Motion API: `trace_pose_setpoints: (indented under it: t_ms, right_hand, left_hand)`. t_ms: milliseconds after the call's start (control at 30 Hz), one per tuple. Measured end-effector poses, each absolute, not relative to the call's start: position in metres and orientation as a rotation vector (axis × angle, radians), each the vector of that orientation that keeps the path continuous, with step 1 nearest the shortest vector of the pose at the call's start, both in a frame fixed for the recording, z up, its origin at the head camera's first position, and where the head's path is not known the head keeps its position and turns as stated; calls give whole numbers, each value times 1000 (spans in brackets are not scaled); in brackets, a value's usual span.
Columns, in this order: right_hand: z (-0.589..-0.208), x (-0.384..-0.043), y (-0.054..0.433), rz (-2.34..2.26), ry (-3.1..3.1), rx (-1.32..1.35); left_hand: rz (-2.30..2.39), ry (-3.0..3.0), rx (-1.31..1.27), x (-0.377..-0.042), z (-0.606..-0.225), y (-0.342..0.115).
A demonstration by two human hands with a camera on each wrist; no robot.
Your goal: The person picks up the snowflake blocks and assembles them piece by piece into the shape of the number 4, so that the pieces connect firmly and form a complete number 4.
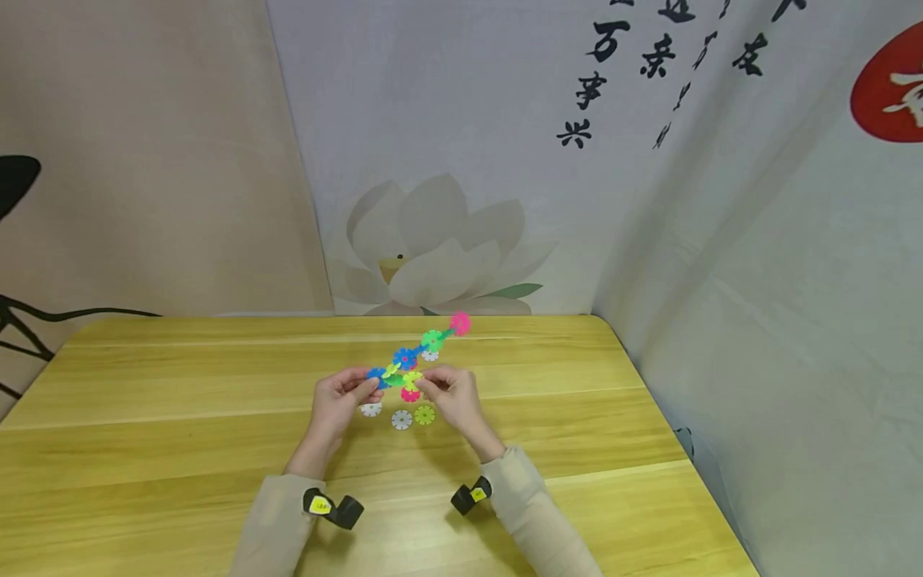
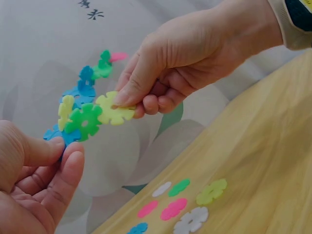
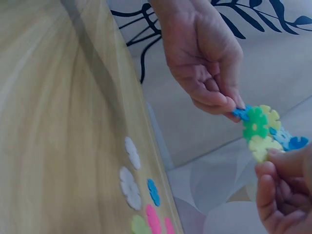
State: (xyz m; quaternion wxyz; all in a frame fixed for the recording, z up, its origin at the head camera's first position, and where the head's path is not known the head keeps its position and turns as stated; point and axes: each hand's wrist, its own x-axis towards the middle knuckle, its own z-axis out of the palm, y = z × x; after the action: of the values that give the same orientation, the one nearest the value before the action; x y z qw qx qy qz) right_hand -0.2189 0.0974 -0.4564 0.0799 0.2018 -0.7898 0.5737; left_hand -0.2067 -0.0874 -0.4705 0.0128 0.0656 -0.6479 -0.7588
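Above the table, a chain of interlocking plastic snowflake discs [image 1: 405, 358] in blue, yellow, green and pink is held between both hands. My left hand [image 1: 339, 403] pinches a blue disc [image 2: 63, 137] at the chain's lower end between thumb and fingers. With thumb and forefinger my right hand [image 1: 453, 397] pinches a yellow disc [image 2: 115, 108]. That yellow disc meets a green disc [image 2: 85, 122], which joins the blue one. From there the chain branches up and away through yellow, blue and green discs to a pink disc [image 1: 461, 323] at the far end.
Loose discs lie on the wooden table [image 1: 180, 417] beneath the hands, among them a white disc [image 1: 401, 420], a yellow-green disc [image 1: 424, 414] and a pink disc [image 2: 174, 209]. A cloth backdrop [image 1: 447, 120] hangs behind the table's far edge.
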Motion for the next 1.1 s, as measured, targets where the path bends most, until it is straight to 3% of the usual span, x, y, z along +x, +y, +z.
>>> trace_pose_setpoints:
  t_ms: [300,733,1100]
  right_hand:
    - [-433,-201,90,1667,-2359,629]
    - [-437,-202,92,1705,-2374,631]
    - [-452,-218,107,1853,-2462,615]
  left_hand:
    - [-2372,-1926,261,-204,-473,-84]
    - [-2390,-1787,84,-204,-492,-81]
    - [-2333,-1886,249,-210,-481,-92]
